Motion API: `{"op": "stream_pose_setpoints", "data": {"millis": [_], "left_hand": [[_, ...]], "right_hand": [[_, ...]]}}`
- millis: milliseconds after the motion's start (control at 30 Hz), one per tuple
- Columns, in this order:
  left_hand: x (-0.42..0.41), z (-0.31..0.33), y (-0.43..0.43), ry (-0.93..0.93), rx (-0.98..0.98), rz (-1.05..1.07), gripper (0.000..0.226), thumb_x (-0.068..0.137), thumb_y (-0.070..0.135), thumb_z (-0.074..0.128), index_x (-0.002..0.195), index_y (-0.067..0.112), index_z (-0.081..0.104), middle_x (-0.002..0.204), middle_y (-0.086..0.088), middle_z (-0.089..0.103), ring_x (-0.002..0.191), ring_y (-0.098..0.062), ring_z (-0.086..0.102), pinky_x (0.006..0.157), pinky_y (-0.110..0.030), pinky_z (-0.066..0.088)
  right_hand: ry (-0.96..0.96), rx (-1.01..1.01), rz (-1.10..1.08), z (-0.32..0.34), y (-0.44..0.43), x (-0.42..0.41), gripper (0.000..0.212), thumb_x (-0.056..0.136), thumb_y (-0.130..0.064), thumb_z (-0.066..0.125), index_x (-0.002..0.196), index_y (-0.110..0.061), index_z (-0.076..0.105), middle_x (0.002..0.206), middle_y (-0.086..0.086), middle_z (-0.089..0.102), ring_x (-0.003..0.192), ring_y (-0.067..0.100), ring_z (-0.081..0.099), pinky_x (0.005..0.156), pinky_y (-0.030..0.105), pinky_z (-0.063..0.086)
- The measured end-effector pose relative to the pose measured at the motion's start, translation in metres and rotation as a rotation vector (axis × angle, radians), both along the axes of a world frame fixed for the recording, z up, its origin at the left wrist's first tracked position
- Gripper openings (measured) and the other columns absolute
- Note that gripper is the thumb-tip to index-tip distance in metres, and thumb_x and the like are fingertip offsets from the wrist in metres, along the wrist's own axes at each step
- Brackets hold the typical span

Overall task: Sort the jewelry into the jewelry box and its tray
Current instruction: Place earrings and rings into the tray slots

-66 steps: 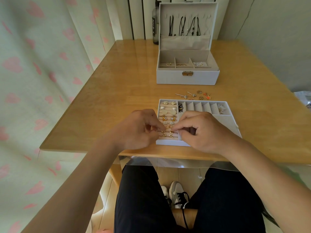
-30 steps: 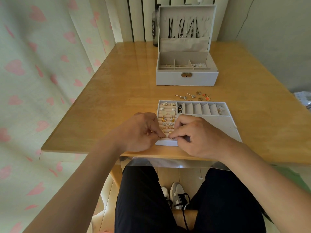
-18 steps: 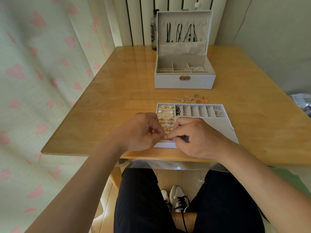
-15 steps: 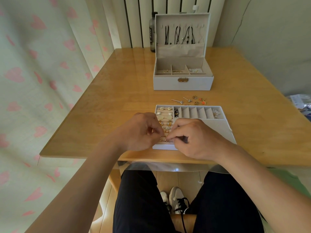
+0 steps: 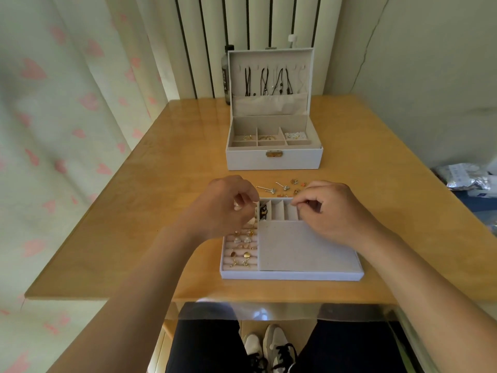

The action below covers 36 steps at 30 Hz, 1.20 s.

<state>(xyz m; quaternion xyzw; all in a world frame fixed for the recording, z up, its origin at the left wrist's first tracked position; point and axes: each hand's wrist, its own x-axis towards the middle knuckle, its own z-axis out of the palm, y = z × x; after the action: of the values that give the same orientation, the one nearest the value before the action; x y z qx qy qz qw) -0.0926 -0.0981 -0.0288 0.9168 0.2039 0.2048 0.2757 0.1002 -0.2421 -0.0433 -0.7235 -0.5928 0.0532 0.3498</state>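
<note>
Left hand: your left hand (image 5: 228, 204) hovers above the tray's far left corner with its fingers curled in and the thumb and forefinger tips drawn together. A pale glint shows there, but you cannot tell whether anything is pinched.
Right hand: your right hand (image 5: 329, 211) hangs over the tray's far right slots, fingers curled and thumb meeting forefinger. Whether it holds a piece cannot be told.
Tray: the pale grey, rectangular, velvet-lined tray (image 5: 290, 275) lies flat near your edge of the table, well apart from the box.
Sorted pieces: small gold and pearl earrings (image 5: 242, 249) sit in rows in the tray's padded left column. A dark piece (image 5: 264, 211) lies in the first narrow slot.
Loose jewelry: gold, silver and orange studs and pins (image 5: 285, 187) lie scattered on the table between tray and box, near your fingertips.
Jewelry box: the white leatherette jewelry box (image 5: 274, 158) with a brass clasp stands open at the far middle of the table. Rings and pale pieces lie in its three back compartments.
Lid: black cord necklaces (image 5: 265, 79) hang inside the upright lid, above a fabric pocket.
Table: a glossy honey-coloured wooden table (image 5: 161, 211) carries everything.
Behind: a dark bottle (image 5: 225, 74) stands just behind the box's left corner.
</note>
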Motion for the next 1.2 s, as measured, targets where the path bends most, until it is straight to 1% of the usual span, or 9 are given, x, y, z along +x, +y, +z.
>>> {"op": "stream_pose_setpoints", "data": {"millis": [133, 300, 400, 500, 633, 733, 867, 1000, 1200], "left_hand": [[0.028, 0.001, 0.022, 0.041, 0.039, 0.036, 0.011, 0.089, 0.008, 0.068, 0.095, 0.014, 0.073, 0.089, 0.004, 0.066, 0.079, -0.002, 0.059, 0.066, -0.006, 0.043], [0.063, 0.000, 0.057, 0.223, 0.067, 0.063, 0.009, 0.090, 0.015, 0.070, 0.096, 0.018, 0.076, 0.089, 0.009, 0.065, 0.076, 0.001, 0.057, 0.072, -0.013, 0.049], [0.082, -0.002, 0.072, 0.292, 0.017, -0.011, 0.013, 0.089, 0.015, 0.073, 0.100, 0.020, 0.078, 0.092, 0.011, 0.062, 0.078, 0.003, 0.057, 0.068, -0.003, 0.043], [0.095, -0.010, 0.081, 0.326, -0.057, -0.106, 0.012, 0.086, 0.018, 0.077, 0.095, 0.024, 0.080, 0.092, 0.012, 0.064, 0.083, 0.000, 0.060, 0.072, -0.011, 0.044], [0.102, -0.025, 0.089, 0.308, -0.112, -0.198, 0.012, 0.082, 0.019, 0.081, 0.091, 0.027, 0.082, 0.092, 0.009, 0.065, 0.082, -0.001, 0.060, 0.076, -0.018, 0.050], [0.102, -0.033, 0.092, 0.261, -0.136, -0.198, 0.010, 0.082, 0.020, 0.081, 0.088, 0.028, 0.081, 0.092, 0.008, 0.064, 0.081, -0.003, 0.059, 0.076, -0.024, 0.051], [0.100, -0.037, 0.091, 0.246, -0.144, -0.193, 0.008, 0.085, 0.019, 0.077, 0.086, 0.027, 0.077, 0.093, 0.010, 0.063, 0.083, -0.005, 0.059, 0.077, -0.026, 0.051], [0.097, -0.038, 0.088, 0.251, -0.115, -0.189, 0.007, 0.088, 0.020, 0.074, 0.088, 0.028, 0.074, 0.095, 0.012, 0.060, 0.088, -0.005, 0.057, 0.080, -0.023, 0.048], [0.095, -0.035, 0.085, 0.252, -0.073, -0.175, 0.009, 0.087, 0.018, 0.076, 0.090, 0.027, 0.074, 0.095, 0.010, 0.059, 0.086, -0.007, 0.058, 0.076, -0.018, 0.047]], "right_hand": [[0.018, -0.077, -0.059, 0.007, 0.019, 0.026, 0.023, 0.089, -0.005, 0.061, 0.097, -0.017, 0.079, 0.085, -0.018, 0.064, 0.076, -0.011, 0.057, 0.064, 0.003, 0.041], [-0.004, -0.195, -0.090, 0.011, 0.049, 0.053, 0.016, 0.091, -0.012, 0.065, 0.098, -0.019, 0.078, 0.080, -0.022, 0.060, 0.071, -0.016, 0.054, 0.061, 0.001, 0.040], [-0.046, -0.263, -0.027, 0.010, 0.071, 0.060, 0.014, 0.090, -0.014, 0.068, 0.098, -0.018, 0.078, 0.085, -0.014, 0.062, 0.070, -0.020, 0.051, 0.061, 0.000, 0.038], [-0.105, -0.328, 0.026, 0.004, 0.089, 0.063, 0.012, 0.089, -0.022, 0.071, 0.100, -0.021, 0.077, 0.089, -0.012, 0.063, 0.067, -0.008, 0.052, 0.058, 0.006, 0.035], [-0.145, -0.345, 0.069, -0.006, 0.095, 0.065, 0.009, 0.088, -0.023, 0.072, 0.095, -0.023, 0.078, 0.086, -0.012, 0.062, 0.077, 0.002, 0.054, 0.067, 0.017, 0.038], [-0.135, -0.337, 0.092, -0.008, 0.095, 0.067, 0.005, 0.087, -0.022, 0.072, 0.087, -0.021, 0.077, 0.083, -0.012, 0.061, 0.071, -0.003, 0.051, 0.063, 0.009, 0.035], [-0.060, -0.292, 0.076, -0.004, 0.090, 0.067, 0.008, 0.091, -0.018, 0.067, 0.084, -0.020, 0.071, 0.074, -0.017, 0.058, 0.072, -0.009, 0.053, 0.062, 0.007, 0.037], [0.043, -0.240, 0.074, 0.001, 0.081, 0.064, 0.011, 0.093, -0.018, 0.063, 0.083, -0.023, 0.062, 0.067, -0.016, 0.062, 0.068, -0.003, 0.057, 0.057, 0.013, 0.039], [0.186, -0.259, 0.196, 0.007, 0.071, 0.055, 0.013, 0.085, -0.013, 0.074, 0.078, -0.023, 0.071, 0.070, -0.014, 0.069, 0.065, 0.001, 0.063, 0.060, 0.011, 0.045]]}}
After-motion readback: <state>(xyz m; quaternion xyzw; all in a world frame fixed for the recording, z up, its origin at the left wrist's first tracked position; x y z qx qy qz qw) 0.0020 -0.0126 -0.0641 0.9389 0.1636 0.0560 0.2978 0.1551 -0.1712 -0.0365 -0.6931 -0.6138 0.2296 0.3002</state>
